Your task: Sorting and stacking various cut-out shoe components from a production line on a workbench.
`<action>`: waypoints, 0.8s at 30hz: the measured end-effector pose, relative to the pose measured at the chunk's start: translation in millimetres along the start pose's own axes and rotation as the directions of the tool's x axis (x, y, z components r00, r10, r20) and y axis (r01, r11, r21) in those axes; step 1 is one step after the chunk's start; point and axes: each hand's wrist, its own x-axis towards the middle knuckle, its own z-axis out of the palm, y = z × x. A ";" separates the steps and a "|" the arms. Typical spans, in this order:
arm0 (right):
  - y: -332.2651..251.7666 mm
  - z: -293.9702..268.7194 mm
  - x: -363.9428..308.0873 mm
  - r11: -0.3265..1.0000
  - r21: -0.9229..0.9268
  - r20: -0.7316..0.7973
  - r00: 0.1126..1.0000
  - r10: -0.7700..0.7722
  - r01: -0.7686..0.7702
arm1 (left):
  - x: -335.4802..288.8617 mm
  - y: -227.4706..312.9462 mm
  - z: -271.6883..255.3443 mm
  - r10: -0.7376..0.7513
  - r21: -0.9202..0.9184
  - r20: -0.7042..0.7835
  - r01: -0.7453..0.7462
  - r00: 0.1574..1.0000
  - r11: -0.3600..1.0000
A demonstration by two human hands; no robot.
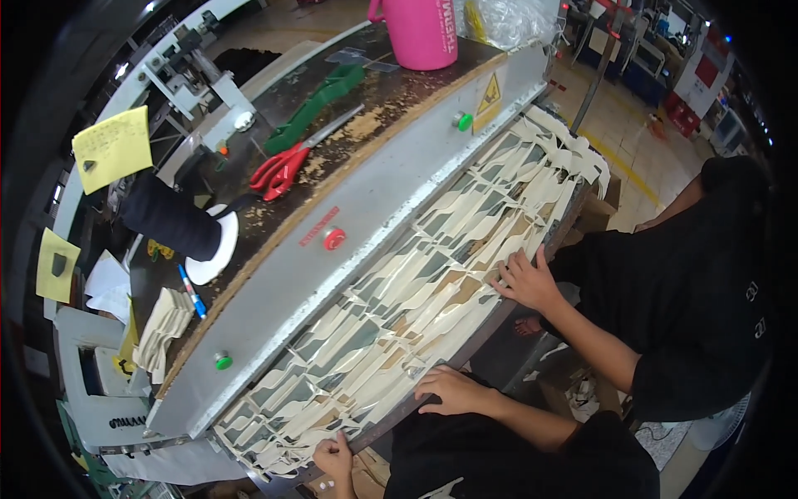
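Observation:
A long cream sheet (432, 283), cut through with rows of wavy openings, lies along the machine's narrow bed; grey and brown show through the gaps. At its near left end, my left hand (334, 457) has its fingers curled at the sheet's edge and seems to pinch it. Farther right along the same edge rests my right hand (449, 391), fingers apart and bent over the cream material. Beyond it, a co-worker in black reaches in from the right, with a spread hand (530, 281) touching the sheet.
A grey metal beam (274, 308) with a red button (333, 239) and green buttons borders the bed. On the ledge behind are red-handled scissors (278, 172), a green tool (312, 108), a pink jug (422, 37), a black thread spool (170, 216), a blue marker (192, 291) and stacked cream pieces (162, 333).

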 end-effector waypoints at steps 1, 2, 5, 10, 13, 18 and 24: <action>9.4 -0.2 -2.1 1.000 0.000 0.007 1.000 0.002 -0.002 | -2.6 -4.3 5.9 -0.007 -0.001 0.001 0.007 1.000 1.000; 19.8 -0.3 -3.4 0.999 0.002 0.018 0.999 -0.046 0.046 | -3.6 -11.4 10.5 0.011 0.019 -0.033 -0.010 0.999 1.000; 44.4 -5.4 -3.5 0.988 -0.062 0.000 0.990 -0.144 0.144 | -10.7 -16.1 26.8 0.050 0.036 -0.120 -0.046 0.992 0.998; 85.4 -12.3 -5.5 0.967 -0.228 -0.248 0.953 -0.173 0.116 | -21.1 -28.2 56.0 0.094 0.055 -0.203 -0.084 0.975 0.995; 101.8 0.9 -7.6 0.961 -0.269 -0.395 0.902 -0.172 0.065 | -25.5 -31.6 68.7 0.128 0.047 -0.229 -0.120 0.965 0.992; 121.2 34.4 6.0 0.917 -0.397 -0.512 0.827 -0.235 0.015 | -27.8 -60.2 86.3 0.212 0.089 -0.284 -0.194 0.935 0.977; 115.6 37.2 5.7 0.953 -0.300 -0.483 0.869 -0.106 -0.050 | -28.3 -42.0 79.5 0.168 0.066 -0.262 -0.156 0.950 0.985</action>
